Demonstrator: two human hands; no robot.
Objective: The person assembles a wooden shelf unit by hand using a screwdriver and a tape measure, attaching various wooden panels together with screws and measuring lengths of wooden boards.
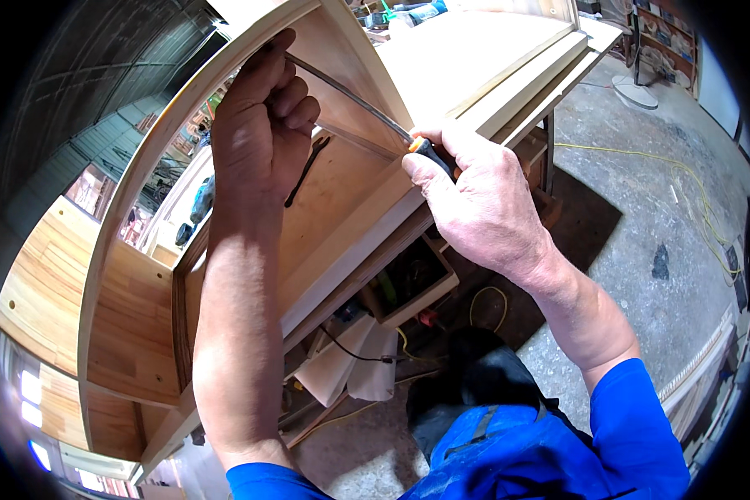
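A long-shafted screwdriver (350,94) slants across a wooden cabinet frame (112,225). My right hand (487,200) is closed round its dark handle with the orange collar. The shaft runs up and left to my left hand (262,125), raised inside the frame's upper part with its fingers curled by the wood. The screwdriver's tip is hidden behind those fingers, and what they pinch, if anything, does not show. A black open-ended wrench (307,171) lies on the wooden panel inside the frame, just right of my left wrist.
A pale board-topped workbench (450,50) extends behind the frame. Below are an open wooden drawer (412,283) and white wedge-shaped pieces (350,358). A yellow cord (642,153) crosses the concrete floor at right, near a round stand base (636,92).
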